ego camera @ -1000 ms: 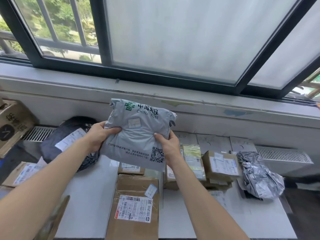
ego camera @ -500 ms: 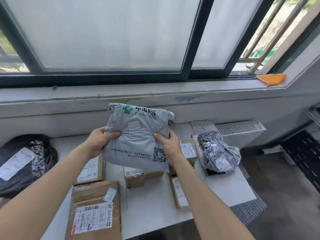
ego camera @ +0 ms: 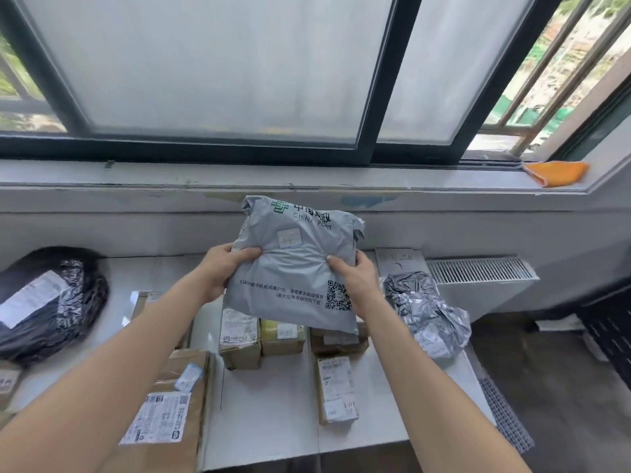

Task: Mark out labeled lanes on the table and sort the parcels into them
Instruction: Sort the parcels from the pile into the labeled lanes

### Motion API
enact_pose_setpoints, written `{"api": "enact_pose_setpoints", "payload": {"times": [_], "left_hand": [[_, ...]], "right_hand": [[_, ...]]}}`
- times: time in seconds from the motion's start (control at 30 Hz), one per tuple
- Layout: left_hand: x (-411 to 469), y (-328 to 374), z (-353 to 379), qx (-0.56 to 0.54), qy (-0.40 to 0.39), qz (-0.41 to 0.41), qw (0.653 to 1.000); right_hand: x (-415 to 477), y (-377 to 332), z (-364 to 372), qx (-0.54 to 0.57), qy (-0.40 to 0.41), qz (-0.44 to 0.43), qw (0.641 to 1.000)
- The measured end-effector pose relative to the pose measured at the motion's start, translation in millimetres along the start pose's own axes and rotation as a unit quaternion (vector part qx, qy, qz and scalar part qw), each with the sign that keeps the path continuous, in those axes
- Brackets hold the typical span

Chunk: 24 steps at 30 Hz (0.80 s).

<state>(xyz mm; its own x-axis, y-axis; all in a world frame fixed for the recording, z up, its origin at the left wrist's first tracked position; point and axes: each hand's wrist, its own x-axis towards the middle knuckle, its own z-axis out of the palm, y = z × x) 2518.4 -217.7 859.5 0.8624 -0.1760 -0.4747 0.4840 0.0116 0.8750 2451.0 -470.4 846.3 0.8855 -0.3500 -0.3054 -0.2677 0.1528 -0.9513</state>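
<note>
White and smooth, your table carried at least six brown cardboard boxes, flat-sided and paper-labelled. Above them you held up one soft grey plastic mailer; your left hand and right hand each gripped one side edge. One glossy black bag lay left, one crinkled silver bag right. Behind stood the frosted window.

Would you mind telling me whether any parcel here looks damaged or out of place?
The silver foil bag at the right edge of the table is heavily crumpled and seems to overhang it. The grey mailer gripped by the left hand and right hand looks intact.
</note>
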Motion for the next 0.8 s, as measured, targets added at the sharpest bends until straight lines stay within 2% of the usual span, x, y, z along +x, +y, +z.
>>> {"api": "enact_pose_setpoints", "payload": {"times": [0.27, 0.4, 0.53, 0.8], "left_hand": [[-23.1, -35.9, -58.8, -0.026, 0.125, -0.078, 0.989], [-36.2, -45.2, -108.2, -0.014, 0.149, -0.11, 0.983], [-53.7, -48.9, -159.0, -0.031, 0.165, -0.122, 0.978], [-91.1, -65.9, -236.5, -0.039, 0.177, -0.124, 0.975]], "right_hand": [[-9.4, 34.6, 57.5, -0.061, -0.045, 0.065, 0.995], [-23.2, 51.7, 97.9, -0.102, -0.038, 0.103, 0.989], [-43.3, 56.4, 144.1, -0.104, -0.074, 0.104, 0.986], [-89.5, 78.1, 210.4, -0.136, -0.095, 0.099, 0.981]]}}
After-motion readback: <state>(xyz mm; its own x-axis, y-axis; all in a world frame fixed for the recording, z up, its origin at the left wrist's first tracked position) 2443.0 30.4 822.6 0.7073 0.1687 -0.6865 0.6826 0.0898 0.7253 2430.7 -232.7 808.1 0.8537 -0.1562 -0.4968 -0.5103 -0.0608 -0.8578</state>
